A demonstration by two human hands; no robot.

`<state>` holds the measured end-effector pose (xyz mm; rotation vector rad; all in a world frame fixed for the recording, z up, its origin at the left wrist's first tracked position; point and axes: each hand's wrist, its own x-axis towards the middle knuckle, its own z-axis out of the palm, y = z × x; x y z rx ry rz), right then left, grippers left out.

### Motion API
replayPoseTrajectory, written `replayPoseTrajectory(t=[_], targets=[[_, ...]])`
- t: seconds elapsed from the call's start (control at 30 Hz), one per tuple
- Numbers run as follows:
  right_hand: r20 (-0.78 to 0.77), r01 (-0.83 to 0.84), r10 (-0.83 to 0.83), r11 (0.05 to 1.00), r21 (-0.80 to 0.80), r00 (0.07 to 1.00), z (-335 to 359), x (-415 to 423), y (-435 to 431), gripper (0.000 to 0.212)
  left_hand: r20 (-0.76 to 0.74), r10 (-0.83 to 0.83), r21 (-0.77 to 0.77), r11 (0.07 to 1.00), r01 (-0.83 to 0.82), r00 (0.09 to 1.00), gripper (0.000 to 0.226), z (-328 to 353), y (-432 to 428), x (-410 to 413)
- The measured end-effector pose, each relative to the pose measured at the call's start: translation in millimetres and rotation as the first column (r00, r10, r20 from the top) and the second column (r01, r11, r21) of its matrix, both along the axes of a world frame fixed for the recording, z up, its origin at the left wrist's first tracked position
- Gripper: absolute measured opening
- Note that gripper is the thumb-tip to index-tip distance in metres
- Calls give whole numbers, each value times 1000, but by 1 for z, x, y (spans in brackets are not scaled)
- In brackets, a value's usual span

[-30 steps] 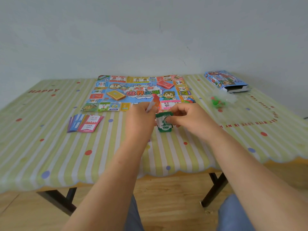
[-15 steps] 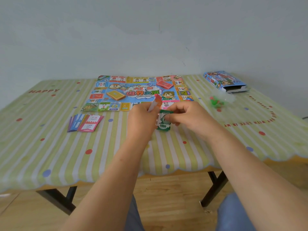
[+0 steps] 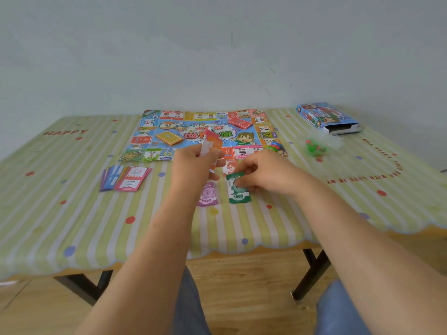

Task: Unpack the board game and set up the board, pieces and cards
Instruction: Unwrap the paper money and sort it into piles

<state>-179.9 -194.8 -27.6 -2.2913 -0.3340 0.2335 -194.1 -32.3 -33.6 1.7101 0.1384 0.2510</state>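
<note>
The green 1000 notes [image 3: 238,192], which you held up between both hands half a second ago, now lie flat on the worktop [image 3: 72,213] just near of the game board [image 3: 244,139]. The purple 500 notes [image 3: 207,196], not in sight before, show just to their left. That reads as money being sorted into piles by value, with one more pile set down and more to deal out. Your right hand [image 3: 263,172] is curled over the far end of the green notes, thumb and fingertips pinching them against the cloth. Your left hand [image 3: 196,165] has risen and is closed round the bundle of unsorted notes [image 3: 211,143], which stands upright above its knuckles in front of the board. An orange-red note [image 3: 229,166] lies between your two hands, just far of the green pile. On the board the orange card deck [image 3: 169,138] and the red card deck [image 3: 239,122] are already placed. A fan of property cards [image 3: 125,178] lies to the left, and at the far right are the plastic bag of green pieces [image 3: 316,146] and the opened game box [image 3: 326,117].
</note>
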Motion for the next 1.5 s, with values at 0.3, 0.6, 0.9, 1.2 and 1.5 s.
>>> replayPoseTrajectory(t=[0.3,0.6,0.9,1.2,1.5], targets=[[225,-5,76,954,-298,971,-4,-6,10,22,-29,-20,-71,997,18,999,17,0,-1,0],[264,80,-55,993,-85,963,-6,-7,0,8,-45,-88,-172,982,79,995,14,3,0,-4],[178,191,-290,882,430,940,5,-4,-14,9,-67,-281,-300,921,250,957,15,5,-17,-7],[192,153,-267,875,459,944,2,-7,-20,8,-92,-367,-253,908,335,926,13,2,-29,-10],[155,241,-339,863,443,928,-1,-2,-27,8,-121,-513,-355,822,445,850,23,10,-26,-9]])
